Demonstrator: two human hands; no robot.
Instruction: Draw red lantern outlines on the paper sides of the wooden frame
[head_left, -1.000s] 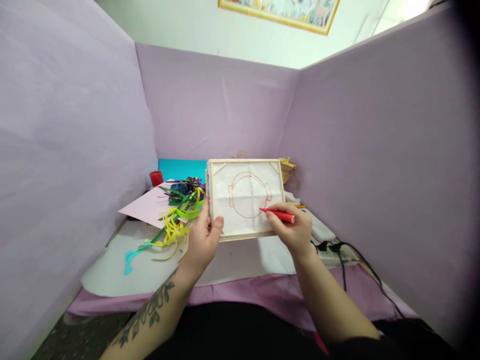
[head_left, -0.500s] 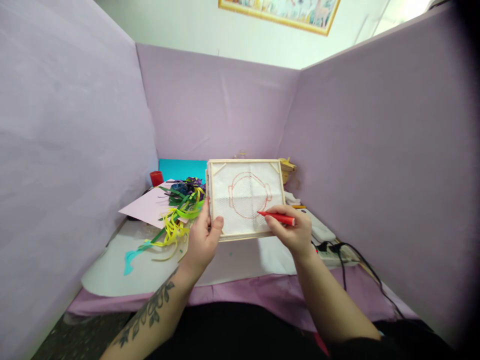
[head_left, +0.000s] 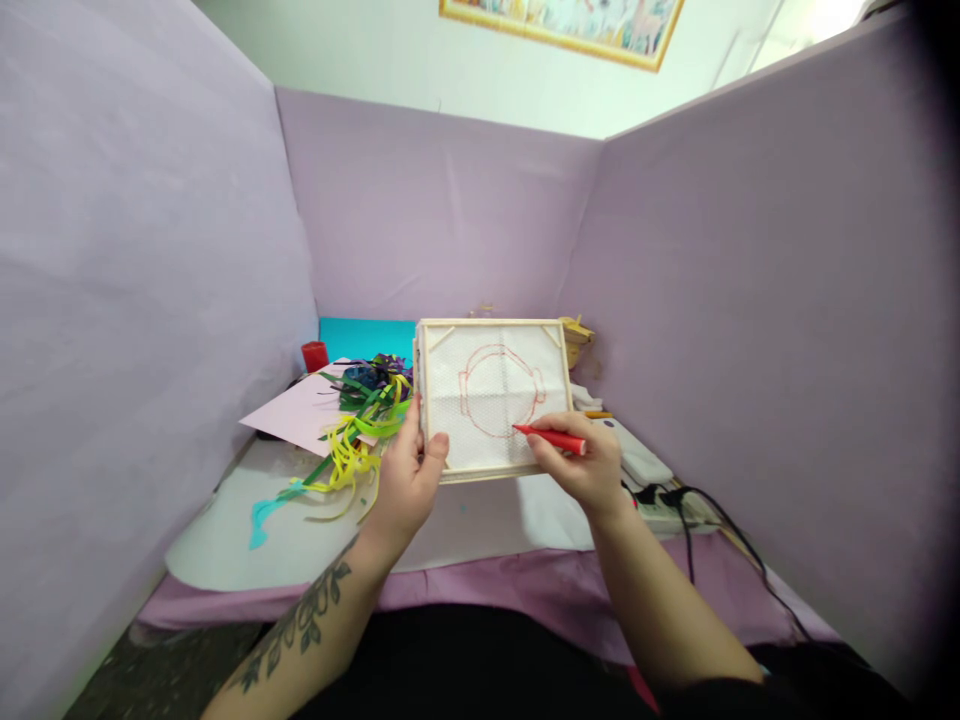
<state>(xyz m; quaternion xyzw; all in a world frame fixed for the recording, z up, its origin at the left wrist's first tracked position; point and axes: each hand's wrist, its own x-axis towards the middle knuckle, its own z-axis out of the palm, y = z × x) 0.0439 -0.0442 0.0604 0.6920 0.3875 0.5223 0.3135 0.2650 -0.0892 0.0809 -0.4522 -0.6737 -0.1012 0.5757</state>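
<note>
Since the earlier frame, the red marker (head_left: 551,438) has slid slightly down and leftward along the lower curve of the drawn ring (head_left: 491,436). From where I stand, the right hand (head_left: 589,470) is pinched closed round its barrel, and the left hand (head_left: 405,480) is closed on the wooden frame (head_left: 491,322) at its lower left, thumb in front. They hold its white textured panel tilted up over the bench (head_left: 217,545), facing the person. I'd keep that left grip firm, since the panel may give under the nib; light, short strokes should suit the dimpled surface, with the right hand braced near the rim. Beyond, paper strips (head_left: 349,450) lie loosely to the left, and a blue sheet (head_left: 364,332) sits behind.
</note>
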